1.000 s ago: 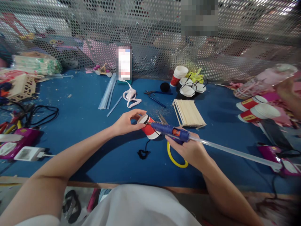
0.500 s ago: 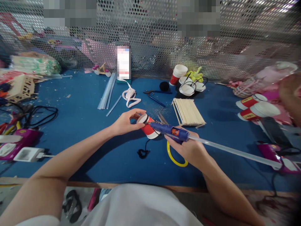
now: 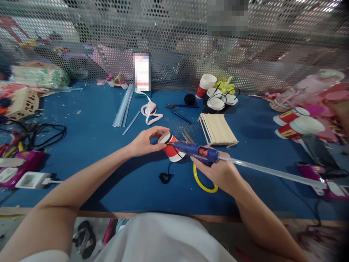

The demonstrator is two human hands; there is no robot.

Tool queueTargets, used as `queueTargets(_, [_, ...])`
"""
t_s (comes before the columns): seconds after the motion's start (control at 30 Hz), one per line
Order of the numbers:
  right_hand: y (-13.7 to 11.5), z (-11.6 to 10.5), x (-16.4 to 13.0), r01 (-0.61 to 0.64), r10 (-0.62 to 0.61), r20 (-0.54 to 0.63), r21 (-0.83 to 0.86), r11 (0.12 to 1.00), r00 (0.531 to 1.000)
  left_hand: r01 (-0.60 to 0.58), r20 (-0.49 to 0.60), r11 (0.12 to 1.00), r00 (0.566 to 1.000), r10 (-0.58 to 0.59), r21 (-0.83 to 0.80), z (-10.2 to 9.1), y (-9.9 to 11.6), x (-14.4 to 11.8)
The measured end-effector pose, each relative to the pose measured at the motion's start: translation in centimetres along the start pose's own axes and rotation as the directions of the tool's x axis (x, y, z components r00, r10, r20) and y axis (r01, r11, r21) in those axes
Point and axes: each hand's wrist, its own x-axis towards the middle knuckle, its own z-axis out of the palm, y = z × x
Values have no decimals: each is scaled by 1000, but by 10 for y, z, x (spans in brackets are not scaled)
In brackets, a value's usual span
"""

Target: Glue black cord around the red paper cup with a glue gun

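Observation:
My left hand [image 3: 148, 141] is closed on a red and white paper cup [image 3: 174, 154], which lies tilted on the blue table. A black cord runs around the cup near its end, and its loose tail [image 3: 165, 177] lies bunched on the table in front. My right hand [image 3: 218, 169] grips a blue glue gun [image 3: 196, 150] with a long clear glue stick [image 3: 267, 172] out of its back. The gun's nozzle points at the cup beside my left fingers; whether it touches is hard to see. Yellow-handled scissors [image 3: 203, 183] lie partly under my right hand.
A bundle of wooden sticks [image 3: 219, 129], blue pliers [image 3: 181, 111], white ribbon [image 3: 151, 110] and clear glue sticks [image 3: 123, 107] lie beyond my hands. Paper cups [image 3: 206, 86] stand at the back by a perforated metal screen [image 3: 174, 43]. Purple power strips [image 3: 35, 160] sit at both sides.
Both hands, the cup and the glue gun stay almost where they were. The whole view has shifted very slightly.

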Motion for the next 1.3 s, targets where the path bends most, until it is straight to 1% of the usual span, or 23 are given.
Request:
queueTargets(0.17, [2, 0, 2, -37, 38, -41, 24, 999, 998, -35, 42, 999, 998, 36, -13, -2, -1, 0])
queueTargets(0.3, [0, -1, 2, -20, 20, -20, 25, 999, 1000, -46, 55, 999, 997, 47, -27, -3, -1, 0])
queueTargets(0.37, [2, -1, 3, -17, 17, -19, 0, 1000, 1000, -48, 59, 998, 997, 49, -28, -3, -1, 0])
queueTargets(0.47, [8, 1, 2, -8, 7, -24, -38, 999, 1000, -53, 70, 998, 996, 56, -32, -4, -1, 0])
queueTargets(0.63, [15, 4, 0, 13, -16, -50, -42, 999, 999, -71, 104, 996, 992, 76, -51, -5, 1, 0])
queueTargets(0.87, [12, -1, 7, -9, 12, -55, 57, 998, 998, -65, 111, 998, 992, 68, -23, -6, 0, 0])
queueTargets(1.0, [14, 1, 5, -50, 52, -27, 79, 996, 998, -78, 111, 996, 990, 81, -32, -6, 0, 0])
queueTargets(1.1, [16, 0, 4, -29, 30, -23, 37, 999, 999, -69, 93, 997, 993, 71, -27, -5, 0, 0])
queueTargets(1.23, [13, -4, 3, 59, -59, 19, -54, 997, 998, -48, 66, 999, 997, 49, -13, -4, 0, 0])
queueTargets(1.3, [10, -4, 0, 60, -59, 26, -67, 996, 998, -40, 57, 999, 998, 41, -14, -4, 0, 0])
